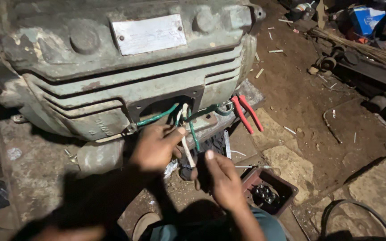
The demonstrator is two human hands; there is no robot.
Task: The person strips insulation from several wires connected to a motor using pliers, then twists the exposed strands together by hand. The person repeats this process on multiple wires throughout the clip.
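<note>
A large grey-green electric motor (pixel 112 58) with a blank metal plate (pixel 148 33) fills the upper left. Green and white wire leads (pixel 188 125) come out of a square opening (pixel 166 107) in its side. My left hand (pixel 155 147) pinches the leads just below the opening. My right hand (pixel 222 178) sits lower right and grips the loose end of a whitish lead (pixel 187 154) between thumb and fingers. The lead runs taut between both hands.
Red-handled pliers (pixel 246 114) lie by the motor's base. A dark terminal box (pixel 271 192) with studs rests on the ground at lower right, a thin screwdriver (pixel 251 167) beside it. Dirt floor, flat stones, scrap, a blue box (pixel 365 18) and a hose (pixel 358 209) surround.
</note>
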